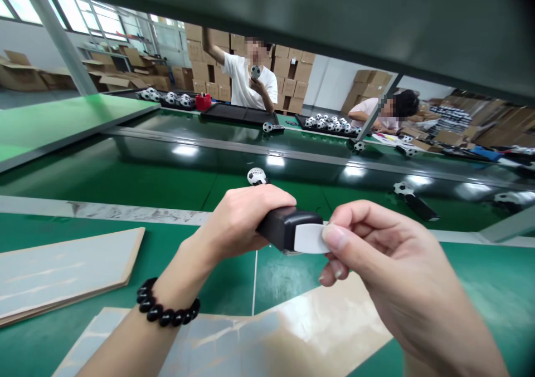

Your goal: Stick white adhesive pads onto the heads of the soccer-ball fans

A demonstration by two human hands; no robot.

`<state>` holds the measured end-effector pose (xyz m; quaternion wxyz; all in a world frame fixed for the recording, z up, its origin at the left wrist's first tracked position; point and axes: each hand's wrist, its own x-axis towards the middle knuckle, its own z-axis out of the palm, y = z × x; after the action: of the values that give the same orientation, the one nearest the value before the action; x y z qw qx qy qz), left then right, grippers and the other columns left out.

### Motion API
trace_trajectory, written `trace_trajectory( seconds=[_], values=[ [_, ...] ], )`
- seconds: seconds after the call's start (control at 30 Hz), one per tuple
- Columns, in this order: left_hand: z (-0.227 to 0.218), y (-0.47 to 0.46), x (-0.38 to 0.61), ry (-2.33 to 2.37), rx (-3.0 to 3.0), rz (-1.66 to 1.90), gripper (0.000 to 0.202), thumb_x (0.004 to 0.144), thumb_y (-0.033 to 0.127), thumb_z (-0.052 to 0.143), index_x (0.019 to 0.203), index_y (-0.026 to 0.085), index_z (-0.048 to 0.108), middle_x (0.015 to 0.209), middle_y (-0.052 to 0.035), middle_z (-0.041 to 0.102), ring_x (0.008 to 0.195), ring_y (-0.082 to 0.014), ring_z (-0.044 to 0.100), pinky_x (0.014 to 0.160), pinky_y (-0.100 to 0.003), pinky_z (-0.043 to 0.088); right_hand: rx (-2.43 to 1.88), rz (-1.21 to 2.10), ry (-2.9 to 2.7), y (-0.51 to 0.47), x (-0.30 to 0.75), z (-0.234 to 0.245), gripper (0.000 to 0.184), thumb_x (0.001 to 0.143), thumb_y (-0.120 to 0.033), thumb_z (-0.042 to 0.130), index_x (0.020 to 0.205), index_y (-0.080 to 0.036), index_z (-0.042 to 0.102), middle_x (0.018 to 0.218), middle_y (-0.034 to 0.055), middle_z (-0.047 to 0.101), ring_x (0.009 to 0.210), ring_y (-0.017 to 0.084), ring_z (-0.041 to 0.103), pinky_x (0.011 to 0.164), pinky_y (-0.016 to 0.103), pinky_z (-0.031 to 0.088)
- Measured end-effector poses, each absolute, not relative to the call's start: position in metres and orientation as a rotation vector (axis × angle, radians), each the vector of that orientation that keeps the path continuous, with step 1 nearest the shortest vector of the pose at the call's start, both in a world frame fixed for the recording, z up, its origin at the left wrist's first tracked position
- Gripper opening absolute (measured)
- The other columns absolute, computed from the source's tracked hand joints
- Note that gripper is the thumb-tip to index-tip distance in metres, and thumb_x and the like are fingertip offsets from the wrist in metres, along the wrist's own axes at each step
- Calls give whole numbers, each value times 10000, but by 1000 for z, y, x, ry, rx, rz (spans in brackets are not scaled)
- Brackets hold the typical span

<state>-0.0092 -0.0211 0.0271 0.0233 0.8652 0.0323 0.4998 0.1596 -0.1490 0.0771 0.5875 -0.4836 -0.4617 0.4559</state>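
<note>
My left hand (240, 218) is closed round a black handle (284, 228) topped with a small football-patterned ball (256, 176), held level over the green bench. My right hand (376, 254) pinches a small white label (310, 238) between thumb and forefinger, pressed against the end of the black handle. A black bead bracelet (165, 309) circles my left wrist.
Grey boards (62, 271) lie on the bench at the left and below my arms. A green conveyor (167, 171) carries more ball-topped handles (412, 199). Across it two people work beside black trays of balls (330, 123), with stacked cartons behind.
</note>
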Motion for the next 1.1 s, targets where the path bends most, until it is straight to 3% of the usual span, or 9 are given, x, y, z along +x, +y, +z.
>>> trace_trajectory(
  seconds=[0.37, 0.77, 1.1],
  values=[
    [28, -21, -10, 107, 2705, 1553, 142, 919, 146, 572, 1053, 194, 562, 887, -66, 750, 757, -168, 732, 657, -235, 597, -1232, 1007, -1046, -153, 151, 83, 150, 752, -270, 821, 670, -233, 701, 584, -52, 664, 480, 108, 670, 479, 161, 590],
    [27, -21, -10, 104, 2706, 1541, 133, 928, 167, 576, 1056, 197, 564, 924, -68, 759, 780, -165, 731, 671, -236, 597, -1169, 1038, -1221, -147, 166, 76, 180, 810, -310, 807, 693, -213, 711, 611, -23, 703, 477, 123, 699, 473, 162, 608],
    [29, -22, -9, 96, 2700, 1554, 133, 948, 178, 564, 1078, 201, 559, 948, -73, 764, 814, -165, 742, 675, -233, 597, -1275, 1010, -1002, -156, 147, 89, 158, 784, -234, 775, 666, -222, 670, 601, -50, 656, 505, 101, 662, 501, 165, 602]
  ],
)
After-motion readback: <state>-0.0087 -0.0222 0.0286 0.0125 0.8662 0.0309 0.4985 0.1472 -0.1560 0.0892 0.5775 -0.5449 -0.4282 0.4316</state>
